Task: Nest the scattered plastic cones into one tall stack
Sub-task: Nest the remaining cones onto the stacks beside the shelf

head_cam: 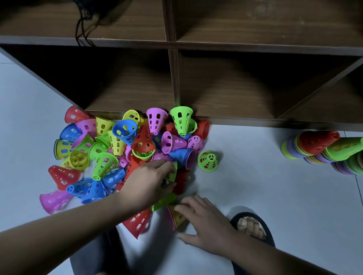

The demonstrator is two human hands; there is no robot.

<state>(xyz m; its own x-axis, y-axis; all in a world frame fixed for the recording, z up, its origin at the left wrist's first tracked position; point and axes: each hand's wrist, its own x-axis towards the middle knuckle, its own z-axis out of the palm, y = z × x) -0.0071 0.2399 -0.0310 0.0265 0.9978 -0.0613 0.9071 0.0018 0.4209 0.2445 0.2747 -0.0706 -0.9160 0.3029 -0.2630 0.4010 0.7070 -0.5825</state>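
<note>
One green cone [165,200] half-hidden under left hand [148,185]

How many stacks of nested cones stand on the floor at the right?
3. One has a red cone on top, the next a green cone, and a third stack is cut by the right picture edge; more may be hidden.

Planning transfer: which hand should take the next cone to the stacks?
Right, likely. The right hand touches a yellow cone and is nearer the stacks; the left hand is in the pile.
</note>
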